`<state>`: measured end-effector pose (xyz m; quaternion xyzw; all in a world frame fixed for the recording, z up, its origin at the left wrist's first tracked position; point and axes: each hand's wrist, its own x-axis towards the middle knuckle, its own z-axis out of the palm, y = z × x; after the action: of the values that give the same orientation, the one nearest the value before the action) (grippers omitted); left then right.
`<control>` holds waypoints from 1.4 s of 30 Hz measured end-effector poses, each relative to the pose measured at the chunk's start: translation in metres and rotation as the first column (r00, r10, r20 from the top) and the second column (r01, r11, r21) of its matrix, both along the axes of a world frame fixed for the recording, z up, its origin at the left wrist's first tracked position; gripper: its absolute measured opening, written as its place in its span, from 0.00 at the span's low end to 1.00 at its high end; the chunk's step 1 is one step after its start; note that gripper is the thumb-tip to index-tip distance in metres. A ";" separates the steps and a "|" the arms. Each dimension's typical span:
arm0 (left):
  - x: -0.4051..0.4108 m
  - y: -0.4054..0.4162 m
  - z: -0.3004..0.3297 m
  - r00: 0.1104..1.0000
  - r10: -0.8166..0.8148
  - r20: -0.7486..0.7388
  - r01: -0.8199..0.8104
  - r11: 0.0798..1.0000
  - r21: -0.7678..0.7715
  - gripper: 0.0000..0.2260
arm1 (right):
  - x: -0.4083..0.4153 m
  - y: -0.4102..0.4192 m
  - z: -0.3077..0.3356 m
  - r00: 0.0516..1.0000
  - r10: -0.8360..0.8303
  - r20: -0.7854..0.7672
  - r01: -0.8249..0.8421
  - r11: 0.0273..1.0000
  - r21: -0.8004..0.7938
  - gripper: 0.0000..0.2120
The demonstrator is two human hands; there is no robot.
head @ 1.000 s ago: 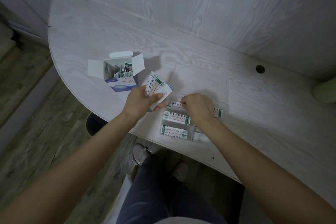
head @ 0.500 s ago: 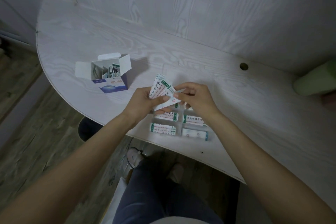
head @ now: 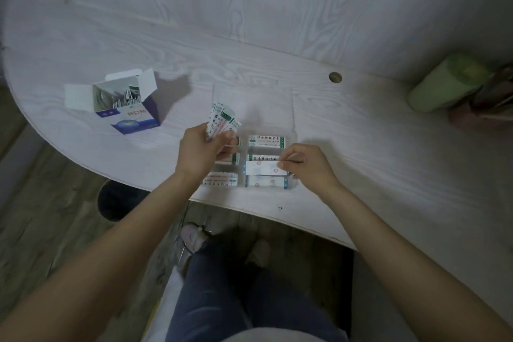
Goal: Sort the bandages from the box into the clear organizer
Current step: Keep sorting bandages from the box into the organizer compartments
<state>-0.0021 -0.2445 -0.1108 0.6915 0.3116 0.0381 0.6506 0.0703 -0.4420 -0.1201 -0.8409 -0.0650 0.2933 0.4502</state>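
My left hand (head: 198, 151) grips a fanned stack of wrapped bandages (head: 222, 121) just above the left side of the clear organizer (head: 291, 119). My right hand (head: 305, 165) pinches a single white bandage (head: 259, 169) by its right end, low over a right-hand compartment. Other bandages lie in the compartments, such as one at the back right (head: 267, 141) and one at the front left (head: 220, 179). The open blue-and-white bandage box (head: 130, 108) stands to the left on the table, more bandages showing inside.
The white wood-grain table (head: 361, 147) has a curved front edge and a cable hole (head: 335, 77). A pale green cylinder (head: 447, 82) lies at the far right by the wall. My legs and the wooden floor are below the table edge.
My right hand took one bandage from the stack in my left hand and carried it down and right to the organizer. The camera view shifted.
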 end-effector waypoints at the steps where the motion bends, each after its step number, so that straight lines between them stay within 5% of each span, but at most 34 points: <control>1: -0.002 -0.003 -0.001 1.000 -0.002 0.000 0.002 1.000 -0.011 0.01 | -0.002 -0.004 -0.003 1.000 0.000 0.010 0.001 1.000 -0.028 0.09; 11: -0.008 -0.013 0.001 0.999 -0.047 0.019 0.048 0.999 -0.021 0.03 | -0.018 0.002 -0.014 0.953 0.220 0.209 -0.127 0.914 -0.384 0.04; 18: -0.007 -0.014 0.003 0.998 -0.059 0.014 0.060 0.998 -0.030 0.02 | -0.023 0.007 -0.016 0.788 0.510 0.344 -0.229 0.762 -0.606 0.07; 24: -0.005 -0.014 0.007 0.997 -0.072 -0.014 0.071 0.995 -0.075 0.03 | -0.021 0.006 -0.024 0.710 0.630 0.315 -0.324 0.689 -0.648 0.08; 27: -0.003 -0.013 0.012 0.996 -0.090 -0.023 0.086 0.986 -0.142 0.04 | -0.019 0.007 -0.016 0.798 0.520 0.307 -0.335 0.804 -0.492 0.08; 29: -0.003 -0.012 0.016 0.993 -0.115 -0.035 0.108 0.981 -0.160 0.03 | -0.016 0.012 -0.005 0.922 0.268 0.281 -0.221 0.957 -0.185 0.07; 32: -0.003 -0.014 0.022 0.976 -0.215 -0.039 0.204 0.958 -0.200 0.07 | -0.007 0.021 0.018 0.999 0.006 0.039 -0.014 0.973 0.230 0.05; 37: -0.003 -0.019 0.030 0.941 -0.337 0.004 0.327 0.910 -0.255 0.08 | 0.002 0.033 0.032 0.996 -0.011 -0.088 0.041 0.941 0.336 0.05; 42: -0.002 -0.017 0.035 0.949 -0.314 -0.006 0.299 0.910 -0.286 0.15 | 0.004 0.036 0.035 0.998 -0.036 -0.047 0.050 0.938 0.342 0.11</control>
<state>-0.0039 -0.2613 -0.0754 0.6330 0.2180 -0.1270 0.7319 0.0743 -0.4058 -0.0852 -0.7447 -0.0878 0.2842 0.5974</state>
